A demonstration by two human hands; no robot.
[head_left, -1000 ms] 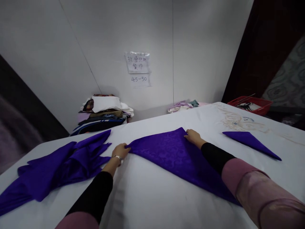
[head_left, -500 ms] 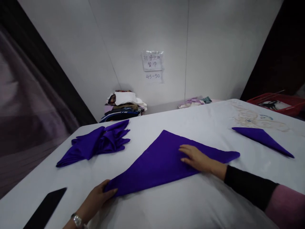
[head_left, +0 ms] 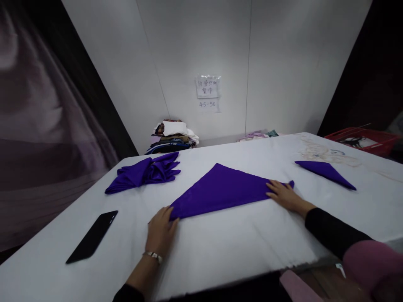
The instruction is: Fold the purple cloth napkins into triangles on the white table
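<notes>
A purple cloth napkin (head_left: 220,188), folded into a wide triangle, lies on the white-covered table with its peak pointing away from me. My left hand (head_left: 161,230), with a silver watch on its wrist, rests over the left corner and hides its tip; thumb and fingers are apart. Near the opposite corner, my right hand (head_left: 285,196) presses down with spread fingers, and the pointed tip shows just beyond them. Off to the right is a narrow folded purple napkin (head_left: 327,173). A loose pile of purple napkins (head_left: 145,172) sits at the back left.
A black phone (head_left: 92,237) lies on the left of the table (head_left: 226,247). Behind the far edge are stacked clothes (head_left: 171,136) and a pinkish cloth heap (head_left: 253,135). A red basket (head_left: 365,140) stands at the far right. A paper sign (head_left: 208,92) hangs on the wall.
My right hand has slid from the napkin's middle toward its right corner. My left hand has turned palm down over the left corner. The view has shifted, showing the table's near edge.
</notes>
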